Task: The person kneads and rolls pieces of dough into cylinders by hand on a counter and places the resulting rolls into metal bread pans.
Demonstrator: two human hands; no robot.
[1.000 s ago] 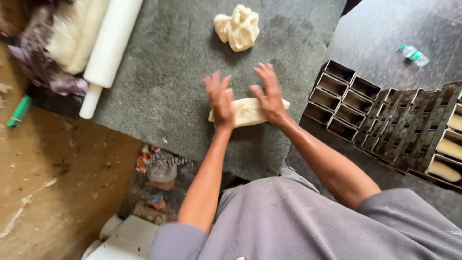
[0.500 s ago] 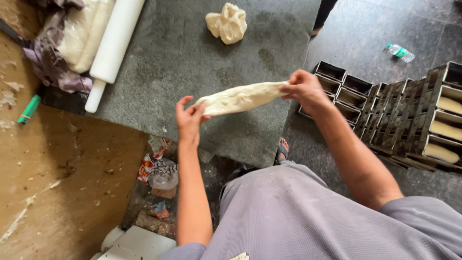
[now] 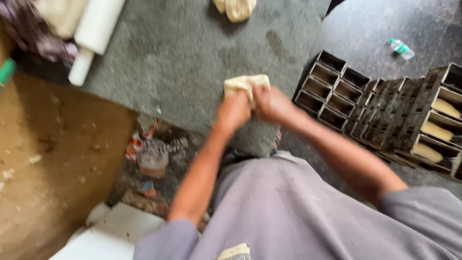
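Head view: left hand (image 3: 233, 111) and right hand (image 3: 270, 103) side by side, both grips clenched on dough piece (image 3: 246, 83). Dough bunched, juts just beyond fingers, above grey counter (image 3: 183, 62); long axis unclear, blurred. Right of grip: loaf tins (image 3: 332, 91) empty, farther tins (image 3: 445, 108) hold dough. Second lump (image 3: 236, 7) well beyond.

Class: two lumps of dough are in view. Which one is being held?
The folded dough piece, gripped by the left hand and right hand. The other dough lump lies untouched at the top edge.
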